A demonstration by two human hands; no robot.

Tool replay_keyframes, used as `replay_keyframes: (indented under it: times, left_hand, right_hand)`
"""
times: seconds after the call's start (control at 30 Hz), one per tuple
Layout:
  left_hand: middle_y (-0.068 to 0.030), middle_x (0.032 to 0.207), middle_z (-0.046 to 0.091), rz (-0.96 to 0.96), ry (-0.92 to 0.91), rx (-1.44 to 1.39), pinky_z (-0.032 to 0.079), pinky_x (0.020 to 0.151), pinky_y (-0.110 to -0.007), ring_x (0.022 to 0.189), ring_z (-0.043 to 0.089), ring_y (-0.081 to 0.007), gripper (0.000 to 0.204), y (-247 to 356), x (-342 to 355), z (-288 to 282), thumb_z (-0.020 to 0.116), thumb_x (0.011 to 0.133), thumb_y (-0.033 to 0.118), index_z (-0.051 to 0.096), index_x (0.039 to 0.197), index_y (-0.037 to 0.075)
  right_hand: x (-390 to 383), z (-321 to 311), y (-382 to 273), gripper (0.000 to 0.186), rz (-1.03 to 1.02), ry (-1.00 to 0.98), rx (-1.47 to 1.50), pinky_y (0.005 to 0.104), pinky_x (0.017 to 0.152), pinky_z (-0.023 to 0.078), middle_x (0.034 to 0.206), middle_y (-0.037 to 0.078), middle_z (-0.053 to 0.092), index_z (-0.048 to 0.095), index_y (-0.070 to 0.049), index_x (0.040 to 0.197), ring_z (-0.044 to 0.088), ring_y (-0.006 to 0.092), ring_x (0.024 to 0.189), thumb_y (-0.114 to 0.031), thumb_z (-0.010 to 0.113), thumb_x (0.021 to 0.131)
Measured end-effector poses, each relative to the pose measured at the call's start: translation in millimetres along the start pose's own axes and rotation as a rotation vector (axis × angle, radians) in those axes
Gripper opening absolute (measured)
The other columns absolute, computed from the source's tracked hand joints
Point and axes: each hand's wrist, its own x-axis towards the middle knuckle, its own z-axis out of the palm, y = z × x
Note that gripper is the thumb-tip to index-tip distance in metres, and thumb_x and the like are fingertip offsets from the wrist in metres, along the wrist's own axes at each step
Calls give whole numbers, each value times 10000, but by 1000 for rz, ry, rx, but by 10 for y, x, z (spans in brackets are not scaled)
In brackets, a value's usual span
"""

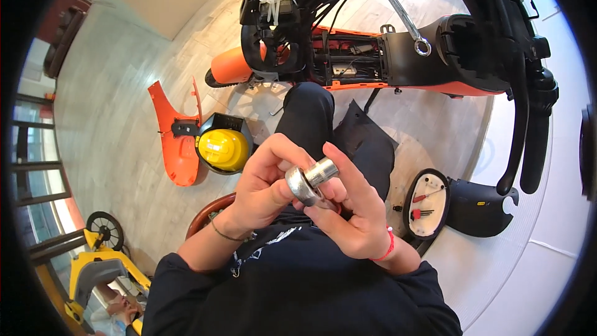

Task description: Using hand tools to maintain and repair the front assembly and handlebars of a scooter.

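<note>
Head view: the metal ring (304, 196) and metal pin (322, 171) are mid-scene, between both hands. Left hand (264, 180) has its fingers closed around the ring; right hand (353, 211) holds the pin with fingers close together. I'd steady the ring and keep the pin straight. Both look silvery, shiny, the ring chunky.

The silver cylindrical part with a ringed end (314, 176) looks like smooth, shiny metal; the rounded yellow helmet (222, 149), glossy plastic; the curved orange panel (180, 160), smooth plastic; the black shirt (311, 292), matt cloth.
</note>
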Motion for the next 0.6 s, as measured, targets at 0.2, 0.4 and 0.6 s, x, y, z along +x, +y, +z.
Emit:
replay_keyframes:
  times: [0.2,0.4,0.6]
  left_hand:
    - [-56,894,553,-90,49,-120,408,584,-200,630,466,-61,315,-11,64,25,577,896,223,431,1100,33]
    - [-65,957,551,-127,94,51,425,626,-208,718,507,-57,313,69,155,173,542,885,55,402,1162,16]
    - [-28,879,543,-139,158,268,435,633,-193,731,517,-37,318,112,234,252,584,850,11,410,1117,12]
  right_hand:
    - [23,-26,-31,707,171,2,323,169,548,363,896,35,576,155,-82,1443,434,33,586,27,527,852]
    - [90,-114,-8,704,288,76,724,160,390,298,1013,90,539,27,-181,1459,346,20,441,17,400,896]
    - [94,-76,-9,715,294,121,611,159,412,312,1114,91,533,28,-191,1459,355,19,481,26,405,893]
